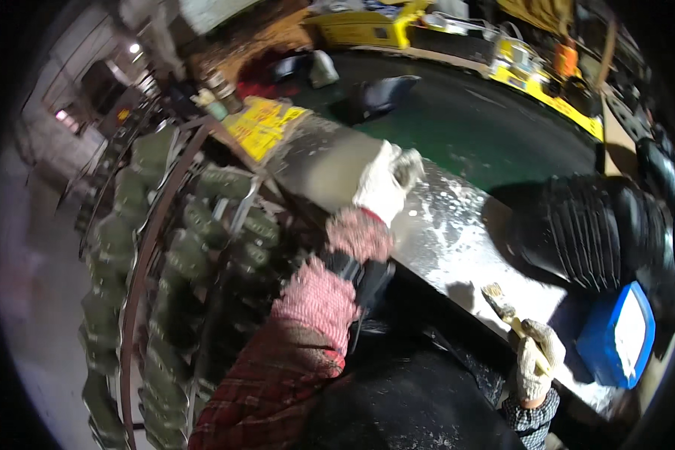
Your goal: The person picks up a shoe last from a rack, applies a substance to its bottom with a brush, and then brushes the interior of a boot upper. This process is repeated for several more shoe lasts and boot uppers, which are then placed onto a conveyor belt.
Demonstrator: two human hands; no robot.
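Note:
My left hand (382, 184), in a white glove, is over the metal work surface (442, 206), near its far edge. Its fingers look bent, but blur hides whether anything is between them. Lower right, my right hand (538, 361), also gloved, is closed around the pale handle of a brush (511, 319). The brush head points up and left, over a part of the surface smeared with white. Just right of that hand is a blue container (601, 341) with white stuff inside.
A rack (144, 300) of several grey-green moulded pieces stands at left. Stacked black ribbed pieces (577, 232) lie at right. Beyond is a dark green surface (472, 127) with a dark curved piece (386, 96). A yellow printed sheet (266, 126) and yellow boxes (360, 28) sit farther back.

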